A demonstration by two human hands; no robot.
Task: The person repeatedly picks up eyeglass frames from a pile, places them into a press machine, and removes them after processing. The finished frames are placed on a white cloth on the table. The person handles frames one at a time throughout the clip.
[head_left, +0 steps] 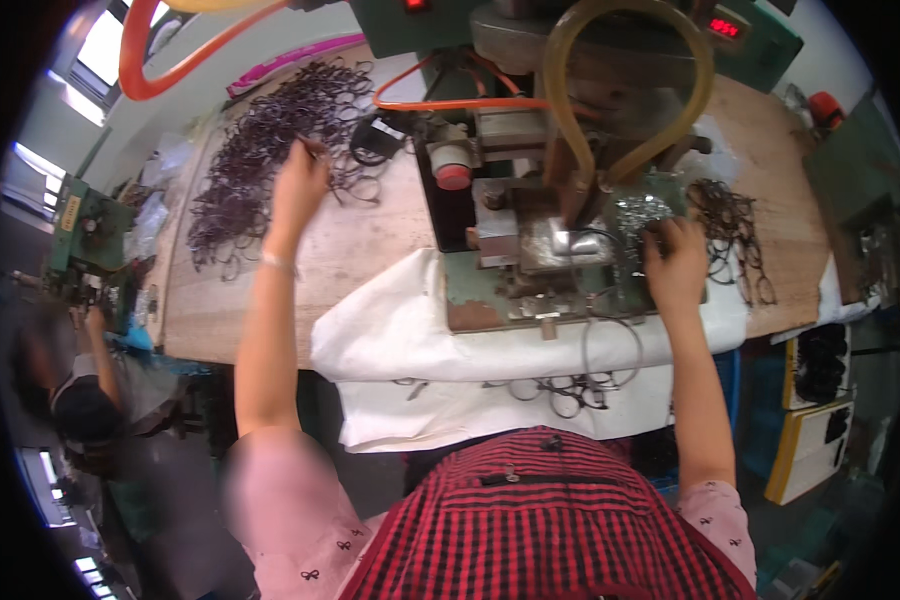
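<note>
My left hand reaches to the near side of a large heap of dark eyeglass frames on the left of the table. Its fingertips pinch a dark eyeglass frame, only partly visible. My right hand is over a green tray of small shiny metal pieces, right of the machine. Its fingers are bent together around something small and dark that I cannot make out. Between my hands stands a bench machine with a metal block and a red-capped round button.
More eyeglass frames lie at the right of the wooden table. White cloth covers the front edge, with several frames in its fold. Orange and yellowish hoses loop above. Another person sits at far left.
</note>
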